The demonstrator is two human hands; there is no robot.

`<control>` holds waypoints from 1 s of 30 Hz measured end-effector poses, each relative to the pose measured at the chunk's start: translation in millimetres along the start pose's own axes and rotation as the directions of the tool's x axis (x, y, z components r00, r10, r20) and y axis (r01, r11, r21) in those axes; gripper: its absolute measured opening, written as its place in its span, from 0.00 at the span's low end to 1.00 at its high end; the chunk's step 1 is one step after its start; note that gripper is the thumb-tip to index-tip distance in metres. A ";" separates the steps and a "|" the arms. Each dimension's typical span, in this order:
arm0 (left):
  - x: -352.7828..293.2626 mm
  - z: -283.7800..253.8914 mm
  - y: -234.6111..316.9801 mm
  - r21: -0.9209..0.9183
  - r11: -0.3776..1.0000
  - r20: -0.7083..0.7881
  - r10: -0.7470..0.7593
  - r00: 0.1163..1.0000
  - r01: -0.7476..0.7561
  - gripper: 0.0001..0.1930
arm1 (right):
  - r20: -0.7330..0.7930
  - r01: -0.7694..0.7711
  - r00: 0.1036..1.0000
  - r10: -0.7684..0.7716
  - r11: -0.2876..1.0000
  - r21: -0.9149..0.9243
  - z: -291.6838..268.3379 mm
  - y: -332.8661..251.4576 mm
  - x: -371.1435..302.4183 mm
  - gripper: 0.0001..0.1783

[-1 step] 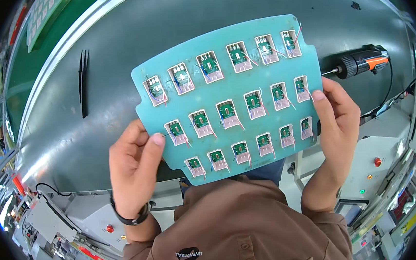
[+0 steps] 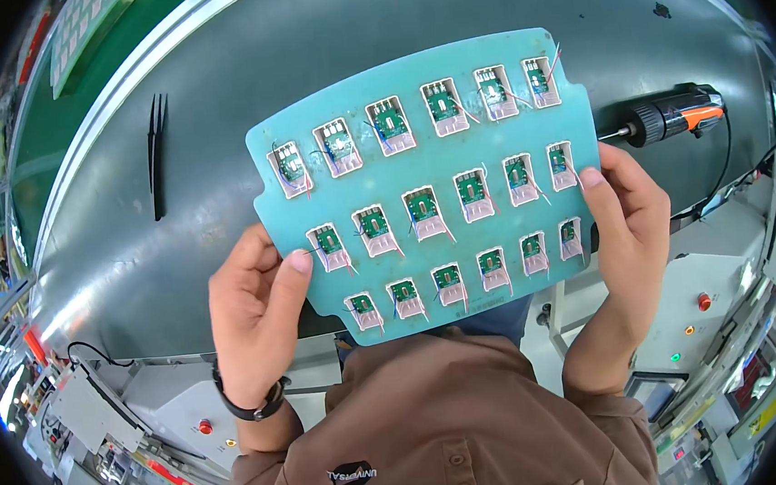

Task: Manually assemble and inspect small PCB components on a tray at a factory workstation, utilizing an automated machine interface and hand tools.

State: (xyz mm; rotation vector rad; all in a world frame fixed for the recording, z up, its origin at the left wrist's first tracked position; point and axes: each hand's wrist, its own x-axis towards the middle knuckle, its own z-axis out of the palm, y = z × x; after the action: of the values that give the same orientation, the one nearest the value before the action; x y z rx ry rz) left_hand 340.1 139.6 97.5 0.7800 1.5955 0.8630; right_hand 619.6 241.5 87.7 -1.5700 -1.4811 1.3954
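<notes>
Over table's (image 2: 300, 49) near edge, teal tray (image 2: 356, 188) held up, slightly skewed. Left hand (image 2: 253, 317) grips left edge, thumb on top; right hand (image 2: 627, 210) likewise, right edge. Best: even grip, tray level, thumbs clear of loose wires (image 2: 555, 62), circuit boards (image 2: 422, 205).

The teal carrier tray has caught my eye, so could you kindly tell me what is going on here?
A person's left hand and right hand grip the teal carrier tray by its opposite sides. It bears small wired green circuit boards in three rows of six. On the dark workbench, black tweezers lie to the left and a black-and-orange electric screwdriver to the right, both unheld.
</notes>
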 end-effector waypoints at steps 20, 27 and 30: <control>15.7 -1.6 -9.2 -0.301 0.945 0.041 0.150 0.988 -0.131 0.16 | -0.048 0.147 0.989 -0.141 0.976 0.162 3.1 -7.9 -8.7 0.09; 6.4 -14.5 7.4 -0.266 0.948 -0.009 0.180 0.984 -0.176 0.14 | -0.033 0.136 0.991 -0.132 0.976 0.168 7.7 -19.4 -4.6 0.08; 7.1 -27.2 14.6 -0.240 0.949 -0.020 0.205 0.979 -0.204 0.13 | -0.025 0.131 0.991 -0.128 0.976 0.177 15.2 -28.2 -3.1 0.08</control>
State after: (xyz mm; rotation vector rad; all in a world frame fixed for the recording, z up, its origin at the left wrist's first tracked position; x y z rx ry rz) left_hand 312.8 149.7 109.9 0.7800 1.3885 1.1802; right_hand 596.0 241.3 109.6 -1.3465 -1.3832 1.3977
